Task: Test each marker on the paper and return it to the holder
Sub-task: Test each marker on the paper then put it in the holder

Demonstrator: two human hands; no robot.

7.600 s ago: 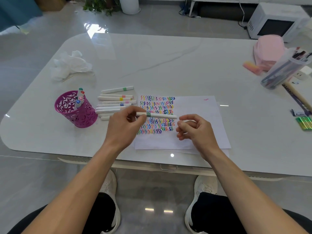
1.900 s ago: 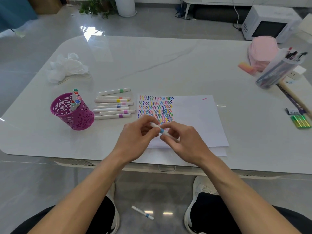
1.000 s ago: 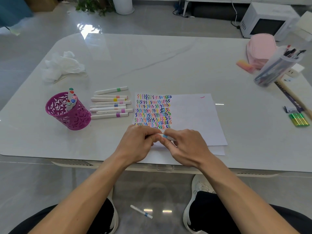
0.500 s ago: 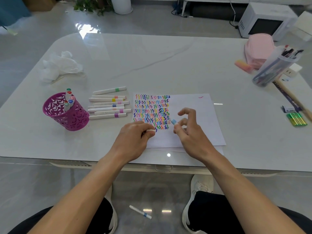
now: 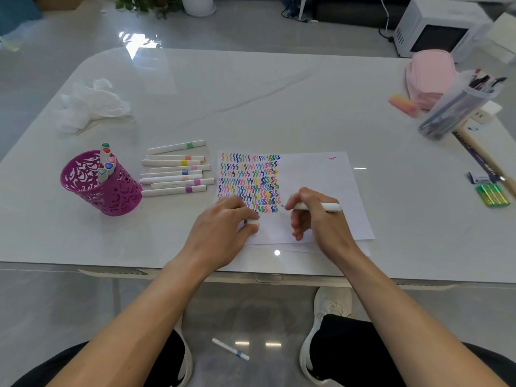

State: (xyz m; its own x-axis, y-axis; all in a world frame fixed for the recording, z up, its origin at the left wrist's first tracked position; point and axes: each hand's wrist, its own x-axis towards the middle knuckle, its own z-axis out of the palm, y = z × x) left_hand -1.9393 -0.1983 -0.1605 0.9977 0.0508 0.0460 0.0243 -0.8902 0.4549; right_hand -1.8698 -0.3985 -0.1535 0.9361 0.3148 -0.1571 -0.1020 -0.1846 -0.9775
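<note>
I sit over a glossy grey floor [image 5: 69,303] at a white marble-look bench [image 5: 251,101] with rounded corners. A white microwave [image 5: 438,29] stands on the floor beyond its far right corner. On the far right of the bench lie a pink pouch [image 5: 430,76] and a tilted clear tub of pens [image 5: 458,104], and on the far left a crumpled white wrapper [image 5: 89,104]. The paper [image 5: 315,174] lies in front of me, its left half filled with rows of coloured squiggles. To its left a row of capped markers [image 5: 176,174] lies flat. Further left stands the purple holder [image 5: 111,191], with a few markers upright in it. My right grip [image 5: 321,216] is curled round the marker [image 5: 326,206], thumb and forefinger pinching it near the tip. The tip points left at the end of the bottom row of squiggles, but I cannot tell if it touches the sheet. My left grip [image 5: 220,227] rests on the paper's left edge, its fingers bent and pinching the small white cap [image 5: 252,222]. One stray marker [image 5: 230,349] with a blue band lies on the floor between my shoes.
</note>
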